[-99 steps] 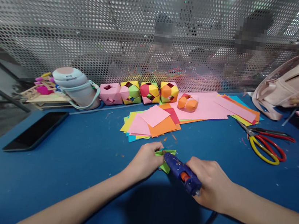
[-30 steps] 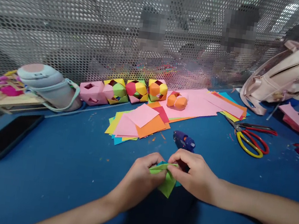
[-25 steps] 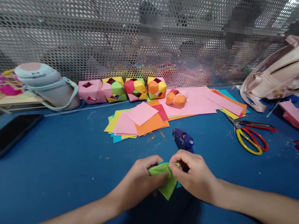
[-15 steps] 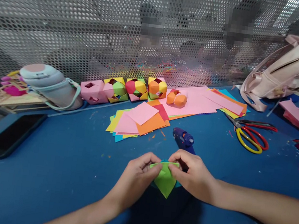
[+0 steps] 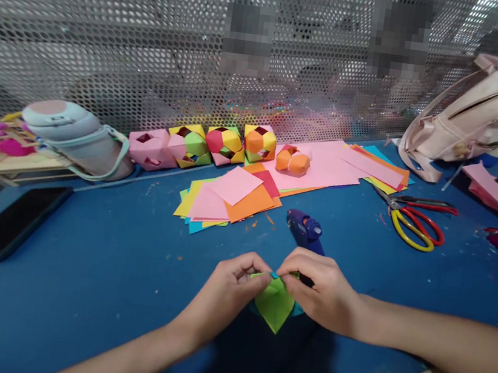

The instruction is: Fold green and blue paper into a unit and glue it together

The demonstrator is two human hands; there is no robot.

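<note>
Both my hands pinch a folded green paper piece with a bit of teal paper at its top, just above the blue table. My left hand grips its left edge with closed fingers. My right hand grips its right edge, fingers pressed together. A blue glue gun lies on the table just beyond my right hand, untouched. A pile of coloured paper squares lies farther back.
Several folded paper cubes line the perforated metal screen. A pale bottle and a phone lie at the left. Scissors, large pink sheets and a pink backpack sit at the right. People sit behind the screen.
The glue gun left my right hand and now lies on the table. Both hands have taken up the green piece and turned it so a point hangs down.
</note>
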